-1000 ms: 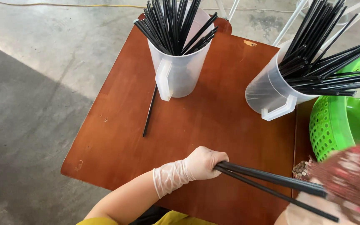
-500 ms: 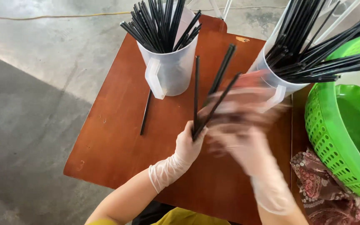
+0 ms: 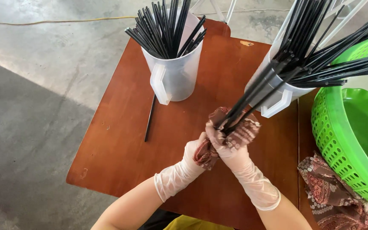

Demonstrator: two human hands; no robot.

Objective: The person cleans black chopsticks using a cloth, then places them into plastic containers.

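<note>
Both hands wear thin, pale see-through gloves and meet over the middle of the worktop [image 3: 120,157], a reddish-brown wooden surface with a few small scuffs near its left edge. The right hand [image 3: 226,147] has its grip closed tight around a patterned brown cloth [image 3: 239,132], which is wrapped about the lower ends of a small bundle of black sticks [image 3: 252,96]; the sticks rise from the fist at a slant toward the upper right. The left hand [image 3: 194,151] sits just beside and partly under the right one, its fingers curled shut on the hanging lower part of the same cloth. Behind the hands stand two clear plastic jugs with handles: the left jug [image 3: 175,70] is upright and packed with black sticks, while the right jug [image 3: 277,91] leans and its sticks fan out to the right. One loose black stick [image 3: 150,118] lies flat on the worktop just beside the left jug's base. A green perforated basket [image 3: 341,140] sits at the right edge, and a second patterned cloth [image 3: 333,196] lies crumpled below it. Around the worktop is bare grey concrete floor [image 3: 43,85], darker in shade at the left, with a yellow cord [image 3: 64,20] running across it at the top.
</note>
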